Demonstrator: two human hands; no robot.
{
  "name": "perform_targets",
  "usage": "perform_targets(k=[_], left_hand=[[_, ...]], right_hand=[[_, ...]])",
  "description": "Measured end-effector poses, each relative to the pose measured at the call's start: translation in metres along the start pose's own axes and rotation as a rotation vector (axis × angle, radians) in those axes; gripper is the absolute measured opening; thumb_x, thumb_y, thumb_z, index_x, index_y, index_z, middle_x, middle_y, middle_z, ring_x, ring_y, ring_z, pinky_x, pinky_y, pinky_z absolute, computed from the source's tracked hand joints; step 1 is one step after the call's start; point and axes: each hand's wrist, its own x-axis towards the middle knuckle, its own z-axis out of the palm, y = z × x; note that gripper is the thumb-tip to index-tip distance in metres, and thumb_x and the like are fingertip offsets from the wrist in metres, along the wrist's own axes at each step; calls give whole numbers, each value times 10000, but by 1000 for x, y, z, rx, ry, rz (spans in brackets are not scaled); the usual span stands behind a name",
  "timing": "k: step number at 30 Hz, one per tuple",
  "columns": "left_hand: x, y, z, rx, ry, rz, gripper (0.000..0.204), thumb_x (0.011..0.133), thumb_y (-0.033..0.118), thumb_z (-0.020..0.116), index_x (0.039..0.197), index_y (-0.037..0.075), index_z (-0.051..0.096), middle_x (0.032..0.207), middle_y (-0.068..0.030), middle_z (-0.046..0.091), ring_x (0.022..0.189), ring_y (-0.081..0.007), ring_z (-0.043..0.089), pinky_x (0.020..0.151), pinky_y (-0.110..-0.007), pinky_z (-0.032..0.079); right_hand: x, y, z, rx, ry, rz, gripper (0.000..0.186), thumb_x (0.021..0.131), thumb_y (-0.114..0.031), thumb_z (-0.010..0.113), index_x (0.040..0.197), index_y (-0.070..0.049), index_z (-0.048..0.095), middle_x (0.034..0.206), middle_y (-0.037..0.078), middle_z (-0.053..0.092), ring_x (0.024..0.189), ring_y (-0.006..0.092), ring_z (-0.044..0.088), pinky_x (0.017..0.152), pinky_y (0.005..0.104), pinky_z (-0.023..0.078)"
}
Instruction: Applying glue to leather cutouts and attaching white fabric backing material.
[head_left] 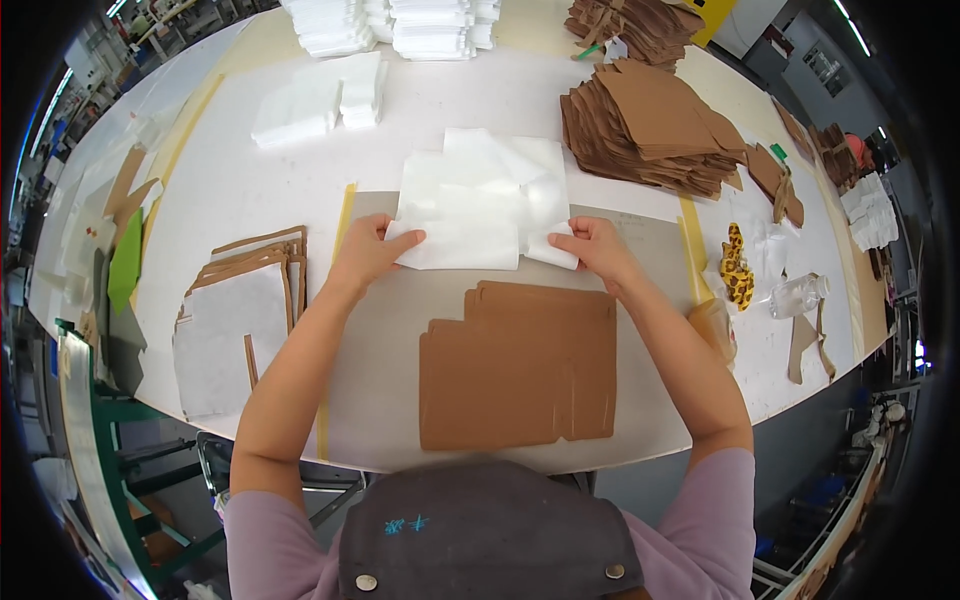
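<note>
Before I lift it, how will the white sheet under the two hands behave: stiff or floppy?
The white sheet is probably floppy: it looks thin and lies in soft, uneven folds. It likely weighs little, since the left hand and right hand pinch only its near corners. It may slide easily on the smooth grey mat.

A white table (230,190) is carrying a flat brown cardboard blank (518,365) near its front edge, white sheets (480,205) mid-table, brown cardboard stacks (650,125) toward the far right corner

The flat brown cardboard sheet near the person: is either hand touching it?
No, both the left hand and right hand grip the white sheet beyond the cardboard sheet.
</note>
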Motion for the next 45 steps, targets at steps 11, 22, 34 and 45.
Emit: perform_targets(k=[11,22,34,45], left_hand=[[-120,-4,13,-358,-81,389,438,873,-48,577,1297,57,549,964,-62,672,866,-105,586,792,-270,472],[-151,-2,51,-238,-68,397,300,849,-85,565,1084,57,686,749,-107,597,593,-142,500,548,-246,406],[-127,8,52,-310,-41,203,212,895,-25,570,1057,26,698,815,-57,637,745,-77,539,631,-218,416],[-127,8,53,-219,-54,226,176,865,0,618,1019,14,703,826,-125,690,726,-146,619,669,-264,469]], right_hand=[[-141,9,-5,54,156,-197,537,875,-9,620,1360,-16,391,880,70,688,718,60,593,650,205,466],[-173,44,-7,-182,205,-263,266,827,43,609,1060,-58,690,736,18,550,635,94,439,553,236,362],[-135,49,-6,-53,186,-230,326,841,24,603,1155,-54,641,810,8,533,651,72,402,550,204,320],[-132,46,-11,-150,127,-211,382,799,27,645,1172,-58,630,850,31,532,647,102,431,549,227,366]])
